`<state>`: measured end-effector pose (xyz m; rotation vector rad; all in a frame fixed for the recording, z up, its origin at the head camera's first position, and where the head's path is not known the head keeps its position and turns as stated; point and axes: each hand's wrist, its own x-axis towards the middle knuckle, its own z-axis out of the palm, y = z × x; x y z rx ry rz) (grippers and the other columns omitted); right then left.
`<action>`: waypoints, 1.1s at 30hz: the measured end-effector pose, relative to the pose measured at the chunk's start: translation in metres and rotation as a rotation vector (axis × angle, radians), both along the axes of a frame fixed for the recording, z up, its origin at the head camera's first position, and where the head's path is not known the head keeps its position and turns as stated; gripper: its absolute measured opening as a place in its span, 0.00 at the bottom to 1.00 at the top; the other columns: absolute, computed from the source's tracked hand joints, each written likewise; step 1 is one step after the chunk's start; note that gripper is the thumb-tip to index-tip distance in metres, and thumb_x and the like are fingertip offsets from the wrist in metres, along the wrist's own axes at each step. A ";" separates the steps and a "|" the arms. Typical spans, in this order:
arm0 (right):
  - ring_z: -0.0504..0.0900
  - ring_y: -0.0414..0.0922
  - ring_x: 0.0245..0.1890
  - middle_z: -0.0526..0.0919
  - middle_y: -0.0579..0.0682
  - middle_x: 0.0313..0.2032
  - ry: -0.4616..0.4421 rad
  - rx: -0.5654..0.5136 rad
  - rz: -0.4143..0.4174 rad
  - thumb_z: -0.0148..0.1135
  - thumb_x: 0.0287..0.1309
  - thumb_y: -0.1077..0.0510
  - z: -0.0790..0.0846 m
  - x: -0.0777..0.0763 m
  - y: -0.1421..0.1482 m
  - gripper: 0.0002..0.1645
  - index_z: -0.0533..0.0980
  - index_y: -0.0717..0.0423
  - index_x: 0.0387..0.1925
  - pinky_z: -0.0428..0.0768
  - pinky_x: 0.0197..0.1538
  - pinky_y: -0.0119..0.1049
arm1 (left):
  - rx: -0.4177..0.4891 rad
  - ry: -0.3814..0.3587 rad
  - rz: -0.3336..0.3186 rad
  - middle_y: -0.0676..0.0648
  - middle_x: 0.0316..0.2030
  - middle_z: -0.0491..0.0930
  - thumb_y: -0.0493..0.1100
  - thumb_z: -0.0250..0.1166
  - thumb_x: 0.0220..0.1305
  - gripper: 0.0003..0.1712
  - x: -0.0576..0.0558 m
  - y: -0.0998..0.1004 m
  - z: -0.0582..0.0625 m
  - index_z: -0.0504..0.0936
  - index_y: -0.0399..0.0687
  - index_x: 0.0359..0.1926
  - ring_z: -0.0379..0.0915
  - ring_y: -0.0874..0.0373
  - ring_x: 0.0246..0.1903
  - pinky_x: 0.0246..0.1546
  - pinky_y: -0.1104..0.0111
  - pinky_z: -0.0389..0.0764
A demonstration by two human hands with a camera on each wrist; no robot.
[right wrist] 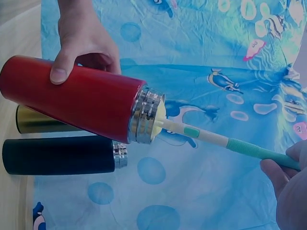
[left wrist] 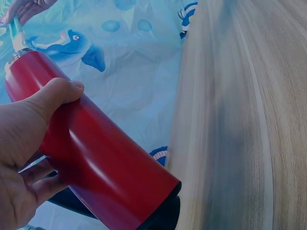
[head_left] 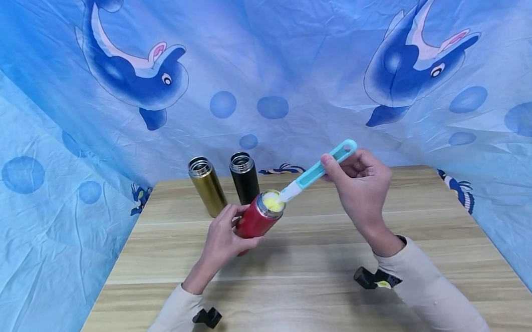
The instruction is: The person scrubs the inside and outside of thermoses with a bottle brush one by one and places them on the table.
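In red bottle [head_left: 256, 223], a brush [head_left: 310, 176]

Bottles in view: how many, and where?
3: the red bottle, tilted in the left hand; the gold bottle and black bottle, standing toward the table's far edge.

Head view looks forward and down — wrist views, closer, share the red bottle [right wrist: 86, 98].
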<state>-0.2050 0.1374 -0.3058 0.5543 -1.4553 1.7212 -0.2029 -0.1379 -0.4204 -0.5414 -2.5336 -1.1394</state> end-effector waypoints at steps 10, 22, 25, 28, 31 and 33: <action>0.89 0.43 0.24 0.88 0.56 0.27 0.013 -0.038 -0.003 0.72 0.55 0.72 0.005 0.000 0.004 0.08 0.80 0.76 0.31 0.87 0.30 0.36 | -0.002 -0.005 0.013 0.45 0.53 0.80 0.43 0.86 0.41 0.42 0.000 -0.003 -0.001 0.76 0.47 0.58 0.81 0.47 0.51 0.43 0.53 0.88; 0.89 0.45 0.26 0.89 0.57 0.29 0.023 -0.062 0.009 0.71 0.55 0.73 0.007 0.001 0.011 0.07 0.81 0.75 0.33 0.87 0.31 0.37 | -0.011 0.026 0.006 0.46 0.53 0.80 0.44 0.86 0.42 0.41 -0.002 -0.004 0.001 0.76 0.47 0.58 0.80 0.48 0.51 0.43 0.54 0.88; 0.89 0.45 0.26 0.89 0.57 0.29 0.010 -0.074 0.026 0.71 0.55 0.73 0.006 0.001 0.012 0.06 0.80 0.75 0.34 0.87 0.31 0.37 | -0.024 0.031 0.012 0.46 0.52 0.80 0.44 0.86 0.42 0.41 -0.002 -0.005 0.000 0.77 0.47 0.58 0.80 0.49 0.51 0.43 0.54 0.88; 0.89 0.45 0.27 0.89 0.58 0.29 0.000 -0.094 0.028 0.71 0.55 0.73 0.004 0.002 0.015 0.06 0.80 0.74 0.33 0.87 0.31 0.37 | -0.045 0.048 0.017 0.45 0.52 0.80 0.45 0.86 0.42 0.41 -0.001 -0.005 0.001 0.77 0.47 0.58 0.81 0.49 0.51 0.43 0.54 0.88; 0.89 0.45 0.27 0.88 0.58 0.29 -0.008 -0.115 0.028 0.71 0.56 0.72 0.002 0.002 0.017 0.06 0.80 0.74 0.32 0.87 0.31 0.37 | -0.066 0.067 0.028 0.45 0.52 0.80 0.45 0.86 0.42 0.41 -0.001 -0.005 0.001 0.77 0.47 0.57 0.81 0.49 0.50 0.43 0.54 0.88; 0.90 0.46 0.27 0.88 0.59 0.29 -0.015 -0.124 0.029 0.72 0.56 0.72 0.001 0.001 0.018 0.07 0.80 0.74 0.32 0.87 0.31 0.37 | -0.080 0.078 0.040 0.45 0.51 0.81 0.45 0.86 0.41 0.41 -0.001 -0.005 0.001 0.77 0.47 0.57 0.81 0.49 0.50 0.43 0.54 0.88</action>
